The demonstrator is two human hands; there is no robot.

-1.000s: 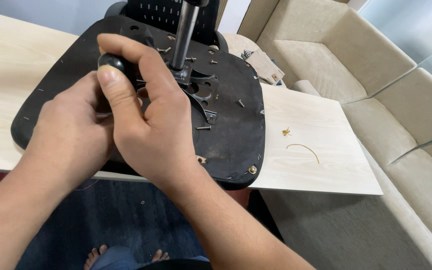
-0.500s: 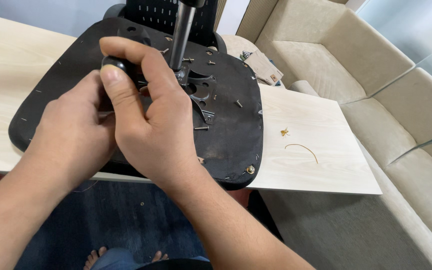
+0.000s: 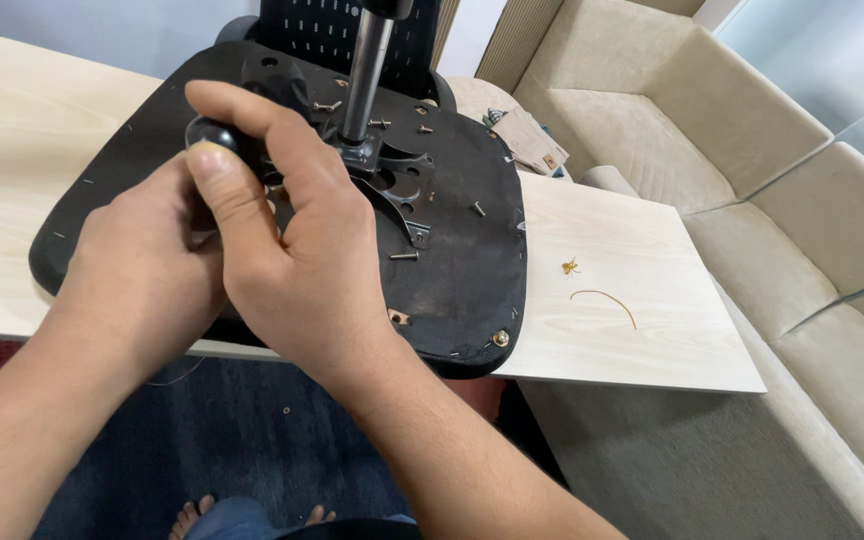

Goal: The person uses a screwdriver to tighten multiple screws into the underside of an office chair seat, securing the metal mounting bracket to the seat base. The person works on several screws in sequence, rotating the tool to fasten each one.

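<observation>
A: Where is the knob [image 3: 214, 135]?
B: On the upturned chair seat [image 3: 452, 290], which lies on the bench [image 3: 632, 340].
A: State of the hands?
B: Right hand [image 3: 297, 260] closed around the knob. Left hand [image 3: 142, 285] curled beside it; its grip cannot be determined. Loose screws [image 3: 404, 256] lie near the metal post [image 3: 364, 75].

An upturned chair seat [image 3: 452, 270] lies on the worktop [image 3: 632, 330], its post [image 3: 364, 75] rising behind both hands; a sofa [image 3: 752, 160] stands to the right.
</observation>
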